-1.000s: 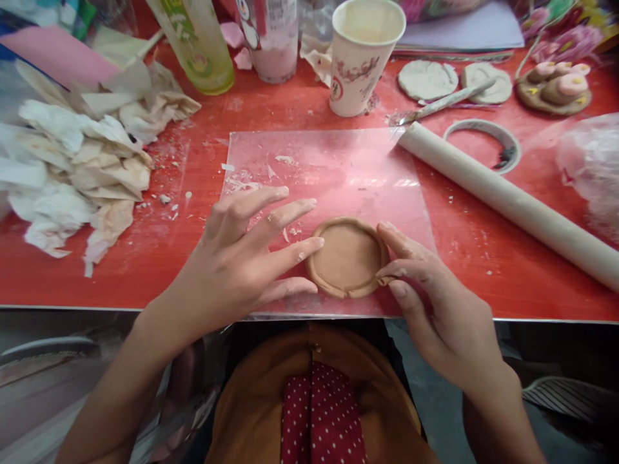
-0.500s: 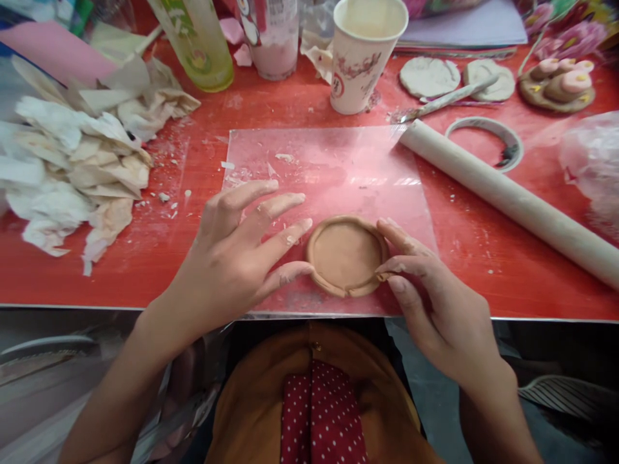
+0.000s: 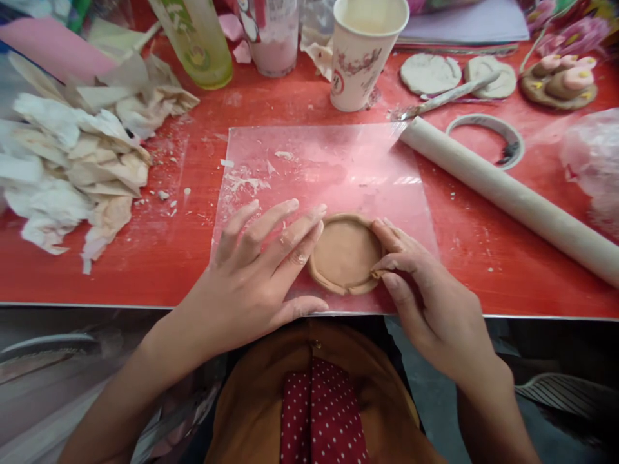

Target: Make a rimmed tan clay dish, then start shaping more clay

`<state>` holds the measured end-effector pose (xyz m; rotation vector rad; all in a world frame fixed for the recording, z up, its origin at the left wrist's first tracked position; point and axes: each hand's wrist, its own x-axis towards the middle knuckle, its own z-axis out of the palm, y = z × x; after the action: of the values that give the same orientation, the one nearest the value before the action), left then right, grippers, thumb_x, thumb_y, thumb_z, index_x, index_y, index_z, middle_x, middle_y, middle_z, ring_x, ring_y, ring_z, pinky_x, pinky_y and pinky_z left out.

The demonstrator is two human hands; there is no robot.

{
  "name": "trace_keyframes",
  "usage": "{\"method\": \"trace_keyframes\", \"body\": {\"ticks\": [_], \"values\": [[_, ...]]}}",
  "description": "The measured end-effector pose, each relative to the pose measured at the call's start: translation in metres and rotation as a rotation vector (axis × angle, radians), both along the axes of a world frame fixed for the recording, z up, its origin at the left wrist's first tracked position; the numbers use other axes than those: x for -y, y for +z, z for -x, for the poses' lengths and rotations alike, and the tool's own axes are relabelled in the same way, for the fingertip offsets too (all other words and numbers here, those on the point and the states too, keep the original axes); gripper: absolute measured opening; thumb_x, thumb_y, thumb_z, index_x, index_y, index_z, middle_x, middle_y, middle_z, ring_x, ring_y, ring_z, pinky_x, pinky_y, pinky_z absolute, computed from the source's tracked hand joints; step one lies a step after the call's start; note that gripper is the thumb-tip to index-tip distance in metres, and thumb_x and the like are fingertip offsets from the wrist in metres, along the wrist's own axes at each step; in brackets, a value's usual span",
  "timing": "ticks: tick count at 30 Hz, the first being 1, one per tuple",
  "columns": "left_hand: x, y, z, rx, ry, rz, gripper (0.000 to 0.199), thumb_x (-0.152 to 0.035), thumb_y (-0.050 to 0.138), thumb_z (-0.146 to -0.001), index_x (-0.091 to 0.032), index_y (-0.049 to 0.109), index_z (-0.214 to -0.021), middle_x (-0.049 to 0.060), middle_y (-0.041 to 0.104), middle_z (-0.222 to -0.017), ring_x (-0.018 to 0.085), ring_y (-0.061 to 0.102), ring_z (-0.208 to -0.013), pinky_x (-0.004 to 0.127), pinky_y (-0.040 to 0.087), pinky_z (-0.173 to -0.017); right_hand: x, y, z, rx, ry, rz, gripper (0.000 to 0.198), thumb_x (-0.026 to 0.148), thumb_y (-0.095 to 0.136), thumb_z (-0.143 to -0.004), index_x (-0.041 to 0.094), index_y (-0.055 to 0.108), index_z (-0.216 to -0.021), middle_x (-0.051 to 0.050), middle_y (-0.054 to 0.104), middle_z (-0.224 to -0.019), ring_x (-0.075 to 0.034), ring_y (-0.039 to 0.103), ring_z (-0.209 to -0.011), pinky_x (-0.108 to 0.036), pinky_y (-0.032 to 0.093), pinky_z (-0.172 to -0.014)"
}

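Observation:
A round, shallow clay dish (image 3: 345,251) with a raised rim lies on a clear plastic sheet (image 3: 329,154) near the table's front edge. A small seam or notch shows in the rim on the side closest to me. My left hand (image 3: 251,270) is open, its fingers stretched out and the index fingertip against the left side of the rim. On the right side, my right hand (image 3: 425,283) pinches a small bit of clay (image 3: 377,274) between thumb and index finger at the rim. Its other fingertips rest by the rim's upper right.
Crumpled tissues (image 3: 72,154) are heaped at the left. A bottle (image 3: 198,45) and a paper cup (image 3: 365,58) stand at the back. To the right lie a long roller (image 3: 507,193), a tape ring (image 3: 515,138), a clay-smeared tool (image 3: 445,96) and flat clay discs (image 3: 430,72).
My left hand has turned and come nearer the dish, its index finger now at the rim and its thumb lower, toward the table edge. My right hand has shifted slightly left, still pinching.

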<state>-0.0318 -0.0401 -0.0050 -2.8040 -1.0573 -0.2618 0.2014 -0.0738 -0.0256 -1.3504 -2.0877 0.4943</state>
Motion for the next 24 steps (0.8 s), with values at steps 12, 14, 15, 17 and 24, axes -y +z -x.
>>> {"method": "trace_keyframes", "body": {"ticks": [12, 14, 15, 17, 24], "values": [[0.010, -0.003, 0.002, 0.044, -0.042, 0.025, 0.070, -0.054, 0.049, -0.086, -0.010, 0.037, -0.139, 0.016, 0.043, -0.142, 0.032, 0.036, -0.131, 0.050, 0.020, -0.112, 0.030, -0.009, -0.003, -0.059, 0.163, -0.142, 0.017, 0.025, 0.037, -0.094, 0.021, 0.051, -0.086, -0.008, 0.042, -0.144, -0.022, 0.039, -0.133, -0.044, 0.043, -0.104], [0.019, -0.003, 0.000, 0.045, -0.068, 0.020, 0.065, -0.053, 0.050, -0.085, -0.012, 0.043, -0.136, 0.014, 0.046, -0.140, 0.030, 0.035, -0.133, 0.051, 0.018, -0.114, 0.036, -0.014, 0.001, -0.032, 0.165, -0.199, 0.022, 0.024, 0.034, -0.095, 0.020, 0.052, -0.082, -0.011, 0.052, -0.136, -0.022, 0.042, -0.130, -0.042, 0.047, -0.099], [0.024, -0.004, -0.001, 0.047, -0.067, 0.008, 0.064, -0.053, 0.050, -0.085, -0.013, 0.045, -0.134, 0.012, 0.048, -0.139, 0.029, 0.034, -0.133, 0.050, 0.016, -0.115, 0.038, -0.017, 0.004, -0.019, 0.156, -0.227, 0.024, 0.022, 0.033, -0.095, 0.019, 0.052, -0.080, -0.013, 0.058, -0.129, -0.021, 0.044, -0.129, -0.040, 0.048, -0.098], [0.032, -0.006, -0.004, 0.044, -0.045, -0.021, 0.061, -0.054, 0.050, -0.085, -0.016, 0.048, -0.132, 0.010, 0.051, -0.136, 0.028, 0.031, -0.135, 0.049, 0.015, -0.116, 0.041, -0.021, 0.008, 0.012, 0.128, -0.268, 0.024, 0.020, 0.034, -0.094, 0.019, 0.052, -0.077, -0.013, 0.066, -0.117, -0.020, 0.045, -0.128, -0.038, 0.048, -0.098], [0.039, -0.011, -0.012, 0.017, -0.010, -0.084, 0.058, -0.054, 0.048, -0.086, -0.017, 0.050, -0.131, 0.008, 0.048, -0.139, 0.025, 0.025, -0.138, 0.048, 0.013, -0.116, 0.046, -0.026, 0.009, 0.001, 0.061, -0.257, 0.025, 0.024, 0.032, -0.095, 0.021, 0.053, -0.081, -0.008, 0.066, -0.118, -0.018, 0.037, -0.134, -0.038, 0.046, -0.099]]}}
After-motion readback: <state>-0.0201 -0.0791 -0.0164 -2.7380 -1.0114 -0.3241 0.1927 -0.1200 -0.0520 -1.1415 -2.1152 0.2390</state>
